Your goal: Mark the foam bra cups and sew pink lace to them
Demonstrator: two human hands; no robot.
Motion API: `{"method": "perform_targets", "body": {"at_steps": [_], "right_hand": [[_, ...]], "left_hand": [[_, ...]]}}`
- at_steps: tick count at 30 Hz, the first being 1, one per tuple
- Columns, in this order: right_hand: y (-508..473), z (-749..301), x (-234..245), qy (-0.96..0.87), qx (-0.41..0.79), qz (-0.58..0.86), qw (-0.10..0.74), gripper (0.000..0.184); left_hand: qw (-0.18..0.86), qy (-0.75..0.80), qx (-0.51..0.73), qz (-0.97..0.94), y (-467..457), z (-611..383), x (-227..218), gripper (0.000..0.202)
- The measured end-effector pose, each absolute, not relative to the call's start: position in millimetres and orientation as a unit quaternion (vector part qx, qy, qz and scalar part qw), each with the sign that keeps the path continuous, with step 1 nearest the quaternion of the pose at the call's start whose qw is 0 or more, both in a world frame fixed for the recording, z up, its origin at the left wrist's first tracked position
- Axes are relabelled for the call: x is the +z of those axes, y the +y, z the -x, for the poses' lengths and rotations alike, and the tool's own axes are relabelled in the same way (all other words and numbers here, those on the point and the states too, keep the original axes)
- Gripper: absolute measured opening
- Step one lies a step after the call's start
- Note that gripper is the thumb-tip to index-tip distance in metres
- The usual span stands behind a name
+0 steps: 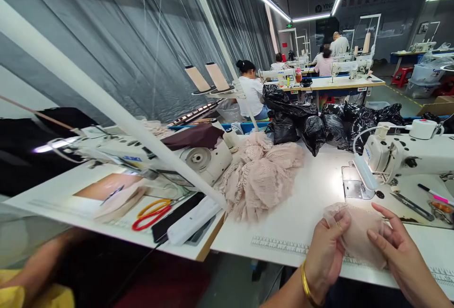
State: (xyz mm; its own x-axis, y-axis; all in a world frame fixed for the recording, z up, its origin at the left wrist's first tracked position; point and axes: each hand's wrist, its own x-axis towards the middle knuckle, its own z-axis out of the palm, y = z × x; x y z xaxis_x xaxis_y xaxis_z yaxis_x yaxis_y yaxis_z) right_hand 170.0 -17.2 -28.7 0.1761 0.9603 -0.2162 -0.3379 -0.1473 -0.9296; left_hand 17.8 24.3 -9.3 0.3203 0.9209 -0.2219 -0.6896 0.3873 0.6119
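Gripping beige cloth (365,239) over the ruler (280,245), left hand (329,246) and right hand (400,249) each pinch it between thumb and fingers. Wall (372,10) lettering reads "YING"; left machine (97,147), "JUKI". Black bags (335,129): contents hidden.

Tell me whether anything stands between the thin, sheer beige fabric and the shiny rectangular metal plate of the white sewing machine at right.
Nothing visible does: the left hand and right hand hold the sheer beige fabric in front of the metal plate, and no object shows between fabric and plate.
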Motion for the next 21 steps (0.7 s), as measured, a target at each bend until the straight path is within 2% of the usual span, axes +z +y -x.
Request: {"method": "perform_targets", "body": {"at_steps": [18,21], "right_hand": [[-11,-176,-37,-0.312,0.564,0.521,0.56,0.088],[-14,-181,-46,-0.351,0.567,0.504,0.549,0.093]], "left_hand": [[0.791,0.285,0.492,-0.226,35,-28,-6,0.055],[0.798,0.294,0.484,-0.204,43,-26,-4,0.048]]}}
